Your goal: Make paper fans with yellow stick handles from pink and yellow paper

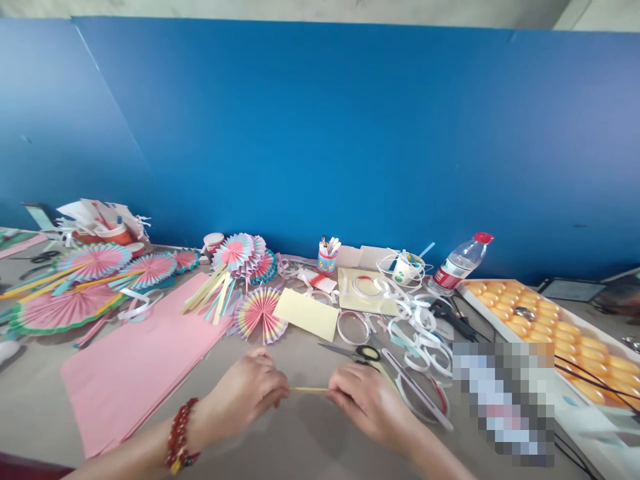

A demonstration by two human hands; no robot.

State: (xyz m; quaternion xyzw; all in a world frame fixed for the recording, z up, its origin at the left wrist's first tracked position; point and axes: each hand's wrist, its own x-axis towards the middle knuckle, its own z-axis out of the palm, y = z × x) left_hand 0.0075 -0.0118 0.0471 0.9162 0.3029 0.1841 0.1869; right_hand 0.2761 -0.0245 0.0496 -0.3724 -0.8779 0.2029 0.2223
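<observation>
Between my two hands a thin yellow strip (309,390) is stretched level, low over the table. My left hand (245,390) pinches its left end and wears a red beaded bracelet at the wrist. The right end is pinched by my right hand (373,400). Whether the strip is folded paper or something stiffer I cannot make out. Just beyond my right hand lie scissors (367,353) with black handles. A pale yellow paper sheet (306,313) and a pleated paper fan (261,315) lie farther back. Pink paper sheets (145,367) spread out left of my left hand.
Several pleated fans (150,270) stand at the left. Curled white strips (420,333), a glue gun (453,320) and a plastic bottle (460,265) are at the right, beside a tray of orange domes (555,333). A blue partition (320,147) rises behind the table.
</observation>
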